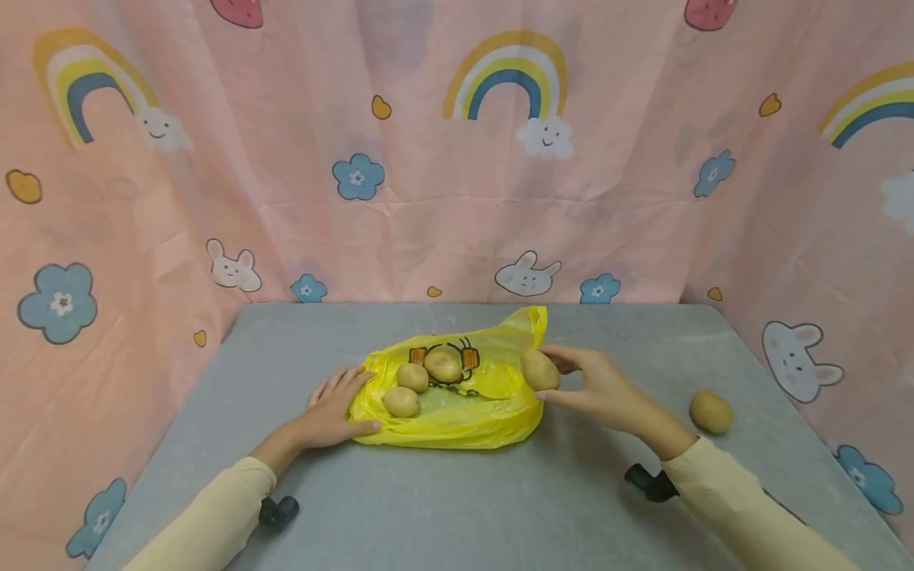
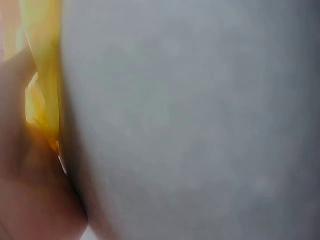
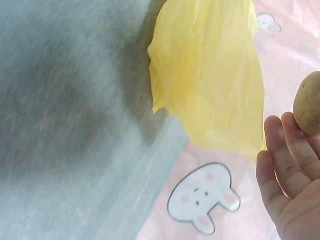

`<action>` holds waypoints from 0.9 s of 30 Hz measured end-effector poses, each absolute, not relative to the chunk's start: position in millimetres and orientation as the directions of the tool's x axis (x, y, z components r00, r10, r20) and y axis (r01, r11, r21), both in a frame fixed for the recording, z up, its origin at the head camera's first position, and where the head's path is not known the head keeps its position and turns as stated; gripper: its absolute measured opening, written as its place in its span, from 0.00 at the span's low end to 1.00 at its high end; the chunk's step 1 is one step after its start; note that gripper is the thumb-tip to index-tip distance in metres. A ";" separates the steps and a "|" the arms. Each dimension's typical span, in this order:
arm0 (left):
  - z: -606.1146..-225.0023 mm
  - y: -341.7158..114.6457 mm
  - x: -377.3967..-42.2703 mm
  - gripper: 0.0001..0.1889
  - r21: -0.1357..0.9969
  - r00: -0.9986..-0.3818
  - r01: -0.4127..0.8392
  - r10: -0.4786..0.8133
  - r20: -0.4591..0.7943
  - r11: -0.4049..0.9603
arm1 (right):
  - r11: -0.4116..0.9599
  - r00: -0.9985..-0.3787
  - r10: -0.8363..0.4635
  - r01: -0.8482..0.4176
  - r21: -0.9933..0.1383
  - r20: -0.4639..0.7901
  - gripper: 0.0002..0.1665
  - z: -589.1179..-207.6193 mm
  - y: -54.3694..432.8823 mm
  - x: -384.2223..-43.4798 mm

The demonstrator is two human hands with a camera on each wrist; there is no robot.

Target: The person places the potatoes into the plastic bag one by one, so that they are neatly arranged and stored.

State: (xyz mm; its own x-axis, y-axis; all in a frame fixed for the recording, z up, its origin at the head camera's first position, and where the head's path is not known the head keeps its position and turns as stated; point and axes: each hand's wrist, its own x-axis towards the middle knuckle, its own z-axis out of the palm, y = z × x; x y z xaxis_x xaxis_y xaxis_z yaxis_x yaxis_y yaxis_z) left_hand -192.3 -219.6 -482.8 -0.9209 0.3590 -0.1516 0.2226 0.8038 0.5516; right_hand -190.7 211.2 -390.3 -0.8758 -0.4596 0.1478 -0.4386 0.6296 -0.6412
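A yellow plastic bag (image 1: 443, 432) with a printed cartoon face lies on the grey table. Three potatoes (image 1: 402, 402) show on or within the bag's left and middle part; I cannot tell whether a plastic layer covers them. My left hand (image 1: 332, 416) holds the bag's left end, fingers on the far side and thumb on the near side. Over the bag's right end, my right hand (image 1: 589, 388) grips another potato (image 1: 540, 370) between thumb and fingers. That potato (image 3: 309, 102) is partly cut off in the right wrist view.
One more potato (image 1: 711, 411) sits on the table (image 1: 457, 507) at the right, beyond my right forearm. A pink curtain (image 1: 428, 238) with rainbows and rabbits hangs behind the table and along both sides. Dark straps (image 1: 651, 482) show at both wrists.
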 end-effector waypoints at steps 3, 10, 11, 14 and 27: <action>-482.3 -218.6 -191.7 0.49 0.554 -0.922 0.217 0.356 -0.155 0.803 | 0.626 -0.873 -0.466 -0.438 -0.645 0.141 0.38 -389.8 201.7 -190.2; -485.6 -218.9 -191.3 0.49 0.566 -0.921 0.243 0.371 -0.121 0.788 | 0.604 -0.860 -0.493 -0.447 -0.660 0.132 0.37 -390.3 183.6 -190.9; -485.8 -218.9 -191.3 0.49 0.567 -0.921 0.246 0.373 -0.116 0.786 | 0.601 -0.859 -0.496 -0.443 -0.665 0.123 0.37 -390.7 181.0 -191.1; -486.4 -219.6 -191.7 0.50 0.573 -0.920 0.252 0.376 -0.107 0.780 | 0.590 -0.853 -0.511 -0.438 -0.678 0.106 0.36 -391.9 172.3 -190.8; -491.9 -221.4 -195.6 0.47 0.563 -0.927 0.234 0.356 -0.118 0.793 | 0.541 -0.819 -0.572 -0.423 -0.727 0.051 0.35 -403.0 132.9 -189.1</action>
